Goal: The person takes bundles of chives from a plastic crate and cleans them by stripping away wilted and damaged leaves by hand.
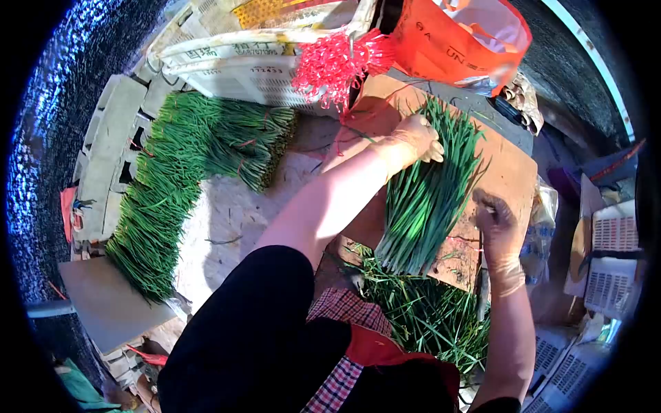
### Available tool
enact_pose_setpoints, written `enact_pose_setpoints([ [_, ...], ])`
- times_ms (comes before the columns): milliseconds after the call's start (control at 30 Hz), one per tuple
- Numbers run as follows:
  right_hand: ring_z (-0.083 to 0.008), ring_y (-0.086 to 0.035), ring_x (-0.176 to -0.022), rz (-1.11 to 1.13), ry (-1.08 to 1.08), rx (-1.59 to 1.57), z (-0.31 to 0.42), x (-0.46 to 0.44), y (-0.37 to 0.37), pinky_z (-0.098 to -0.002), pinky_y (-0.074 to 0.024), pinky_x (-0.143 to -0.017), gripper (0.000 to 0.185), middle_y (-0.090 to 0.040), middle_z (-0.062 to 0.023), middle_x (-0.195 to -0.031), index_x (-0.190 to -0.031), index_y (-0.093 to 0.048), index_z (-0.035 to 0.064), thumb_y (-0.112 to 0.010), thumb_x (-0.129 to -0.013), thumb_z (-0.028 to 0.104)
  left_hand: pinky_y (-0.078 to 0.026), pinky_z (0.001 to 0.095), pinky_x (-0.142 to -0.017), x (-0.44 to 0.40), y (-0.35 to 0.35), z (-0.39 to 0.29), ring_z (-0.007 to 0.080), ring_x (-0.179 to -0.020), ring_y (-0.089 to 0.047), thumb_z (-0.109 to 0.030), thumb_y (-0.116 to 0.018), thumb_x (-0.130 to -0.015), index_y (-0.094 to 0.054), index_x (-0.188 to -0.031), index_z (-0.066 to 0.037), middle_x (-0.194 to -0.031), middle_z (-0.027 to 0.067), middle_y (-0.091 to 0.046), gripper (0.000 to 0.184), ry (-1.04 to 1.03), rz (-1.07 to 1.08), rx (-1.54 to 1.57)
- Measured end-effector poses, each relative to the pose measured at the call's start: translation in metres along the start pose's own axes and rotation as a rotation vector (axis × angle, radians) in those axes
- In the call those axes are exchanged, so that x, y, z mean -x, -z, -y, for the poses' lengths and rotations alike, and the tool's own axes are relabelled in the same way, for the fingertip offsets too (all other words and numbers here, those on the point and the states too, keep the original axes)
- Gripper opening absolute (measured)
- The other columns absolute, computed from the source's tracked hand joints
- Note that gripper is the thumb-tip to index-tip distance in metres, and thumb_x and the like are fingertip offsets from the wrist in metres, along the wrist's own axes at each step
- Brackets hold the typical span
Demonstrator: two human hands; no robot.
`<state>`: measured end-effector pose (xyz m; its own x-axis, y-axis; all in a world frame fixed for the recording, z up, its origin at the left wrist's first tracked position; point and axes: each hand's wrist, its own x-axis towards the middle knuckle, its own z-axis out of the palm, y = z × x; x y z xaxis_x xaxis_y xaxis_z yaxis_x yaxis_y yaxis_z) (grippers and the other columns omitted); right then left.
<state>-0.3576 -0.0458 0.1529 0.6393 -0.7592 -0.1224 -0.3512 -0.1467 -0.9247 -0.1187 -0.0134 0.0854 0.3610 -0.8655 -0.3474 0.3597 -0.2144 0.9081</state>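
Observation:
A loose bunch of garlic chives (430, 199) lies on a tan board (513, 165), its pale cut ends toward me. My left hand (415, 140), in a thin glove, rests across the upper part of the bunch with its fingers curled against the leaves. To the right of the bunch is my gloved right hand (497, 224), apart from the leaves. Its soiled fingers are drawn together; anything between them is too small to make out. A thin red strand runs on the board near that hand.
Tied chive bundles (162, 186) stand in rows at left. Pink-red ties (337, 65) hang before a white crate (234, 76). An orange bag (458, 45) sits behind the board. Loose green leaves (420, 310) lie below its near edge. White crates (613, 286) stand at right.

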Motion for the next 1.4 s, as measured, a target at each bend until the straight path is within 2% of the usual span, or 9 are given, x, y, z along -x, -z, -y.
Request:
enact_pose_setpoints([
  [433,-0.0165,-0.050,-0.042,-0.003,-0.399,0.460,-0.017,-0.157,-0.065,-0.0288,-0.0406,-0.041,0.025,-0.058,-0.0092,-0.058,-0.087,-0.061,0.0040,-0.051,-0.082,0.026,-0.046,0.0261,-0.050,0.026,0.014,0.020,0.0194,-0.060,-0.062,-0.022,-0.051,-0.086,-0.060,-0.087,-0.001,-0.075,0.0123,-0.063,0.023,-0.107,0.039,0.337],
  [500,-0.0194,-0.052,-0.041,0.207,0.342,1.020,-0.086,-0.195,-0.040,-0.0314,-0.0428,-0.043,0.035,-0.058,-0.0112,-0.056,-0.074,-0.061,0.0027,-0.050,-0.082,0.034,-0.043,0.0258,-0.047,0.025,0.016,0.024,0.0178,-0.054,-0.058,-0.021,-0.051,-0.085,-0.061,-0.085,-0.002,-0.069,0.0111,-0.062,0.022,-0.129,-0.009,0.292],
  [600,-0.0210,-0.056,-0.047,0.150,-0.081,1.045,-0.091,-0.208,-0.049,-0.0334,-0.0454,-0.049,0.040,-0.058,-0.0128,-0.057,-0.068,-0.061,0.0020,-0.048,-0.082,0.037,-0.039,0.0246,-0.045,0.022,0.012,0.031,0.0129,-0.048,-0.050,-0.020,-0.051,-0.084,-0.061,-0.079,-0.002,-0.061,0.0063,-0.057,0.021,-0.185,-0.110,0.234],
  [767,-0.0160,-0.058,-0.058,0.371,0.754,1.676,-0.088,-0.206,-0.041,-0.0296,-0.0444,-0.052,0.031,-0.058,-0.0121,-0.065,-0.080,-0.061,0.0010,-0.050,-0.083,0.030,-0.035,0.0240,-0.044,0.020,0.002,0.038,0.0094,-0.048,-0.046,-0.018,-0.053,-0.083,-0.062,-0.079,-0.004,-0.055,0.0023,-0.052,0.017,-0.228,-0.187,0.258],
  [833,-0.0178,-0.058,-0.064,-0.062,-0.244,0.479,-0.053,-0.175,-0.055,-0.0316,-0.0443,-0.058,0.017,-0.061,-0.0094,-0.069,-0.083,-0.065,0.0047,-0.061,-0.076,0.019,-0.037,0.0235,-0.043,0.027,0.005,0.030,0.0093,-0.050,-0.048,-0.018,-0.053,-0.084,-0.062,-0.085,-0.004,-0.063,0.0032,-0.058,0.017,-0.076,-0.124,0.328],
  [933,-0.0088,-0.049,-0.056,-0.130,-0.269,0.275,-0.015,-0.143,-0.058,-0.0237,-0.0370,-0.050,0.018,-0.057,-0.0041,-0.065,-0.082,-0.064,0.0023,-0.061,-0.078,0.019,-0.044,0.0192,-0.045,0.031,0.008,0.024,0.0098,-0.055,-0.054,-0.020,-0.052,-0.086,-0.061,-0.094,-0.004,-0.087,0.0051,-0.064,0.020,-0.207,-0.127,0.450],
  [1067,-0.0059,-0.040,-0.051,-0.178,-0.227,0.005,-0.006,-0.123,-0.055,-0.0197,-0.0319,-0.047,0.017,-0.053,0.0029,-0.064,-0.086,-0.065,0.0014,-0.060,-0.079,0.016,-0.047,0.0199,-0.049,0.038,-0.004,0.025,0.0092,-0.068,-0.057,-0.014,-0.054,-0.085,-0.060,-0.092,-0.002,-0.088,0.0046,-0.061,0.015,-0.381,-0.102,0.460],
  [1333,-0.0112,-0.058,-0.067,0.031,-0.225,-0.549,-0.009,-0.113,-0.048,-0.0212,-0.0464,-0.060,0.015,-0.062,-0.0042,-0.083,-0.095,-0.060,0.0024,-0.055,-0.084,0.011,-0.049,0.0258,-0.065,0.035,-0.030,0.022,0.0121,-0.085,-0.056,-0.014,-0.054,-0.085,-0.061,-0.083,-0.002,-0.115,0.0062,-0.049,0.015,-0.455,0.215,0.434],
  [1400,-0.0115,-0.058,-0.070,0.049,-0.187,-0.552,-0.012,-0.113,-0.044,-0.0220,-0.0464,-0.062,0.015,-0.062,-0.0045,-0.084,-0.096,-0.060,0.0025,-0.055,-0.084,0.010,-0.048,0.0302,-0.075,0.026,-0.020,0.022,0.0151,-0.091,-0.056,-0.018,-0.056,-0.085,-0.060,-0.088,-0.003,-0.104,0.0071,-0.056,0.017,-0.216,0.432,0.630],
])
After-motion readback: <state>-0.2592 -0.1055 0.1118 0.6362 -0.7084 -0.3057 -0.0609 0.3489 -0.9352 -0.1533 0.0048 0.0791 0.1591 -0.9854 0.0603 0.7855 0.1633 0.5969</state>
